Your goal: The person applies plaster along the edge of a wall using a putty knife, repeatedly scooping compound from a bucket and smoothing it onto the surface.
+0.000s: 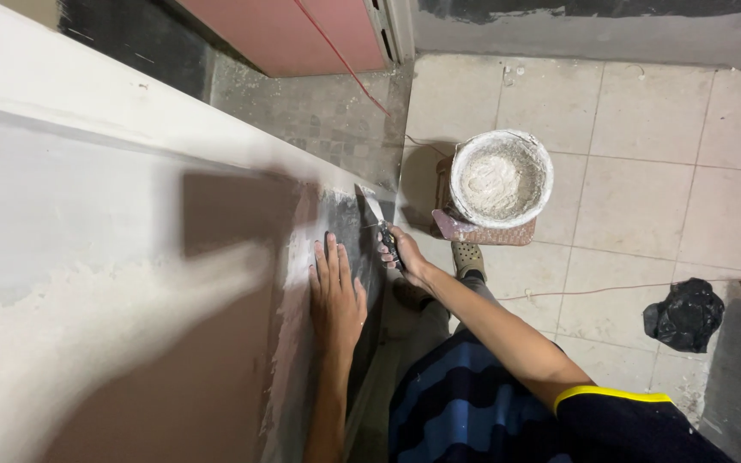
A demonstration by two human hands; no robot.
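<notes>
Brimming bucket (501, 177) (white plaster (490, 182))

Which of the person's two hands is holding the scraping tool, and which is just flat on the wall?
The right hand grips the putty knife, blade against the wall. The left hand holds nothing: it lies open, fingers spread flat on the wall beside the blade.

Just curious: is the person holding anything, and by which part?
The right hand grips a putty knife by its dark handle. The left hand lies flat on the wall, holding nothing.
</notes>
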